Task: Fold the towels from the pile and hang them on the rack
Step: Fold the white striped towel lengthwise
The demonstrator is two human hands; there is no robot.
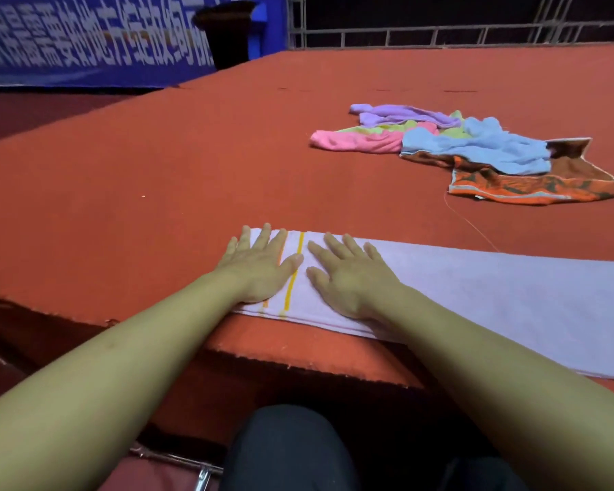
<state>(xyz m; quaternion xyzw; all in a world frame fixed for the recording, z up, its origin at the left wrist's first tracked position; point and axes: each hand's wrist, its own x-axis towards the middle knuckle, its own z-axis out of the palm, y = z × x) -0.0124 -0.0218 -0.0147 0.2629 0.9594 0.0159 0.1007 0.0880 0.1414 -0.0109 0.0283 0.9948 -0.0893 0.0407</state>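
Observation:
A long pale lilac towel (493, 295) with two yellow stripes near its left end lies flat along the front edge of the red-covered table (156, 171). My left hand (259, 267) presses flat on the towel's left end, fingers straight and spread. My right hand (348, 274) presses flat just to the right of the stripes, fingers also straight. A pile of crumpled towels (458, 143) in pink, purple, green, light blue and orange-brown lies at the far right of the table. No rack is in view.
A blue banner (96, 40) with white writing hangs at the back left beside a dark bin (227, 33). Metal truss railing (440, 33) runs along the back. A chrome bar (178, 458) shows below the table's front edge near my knees.

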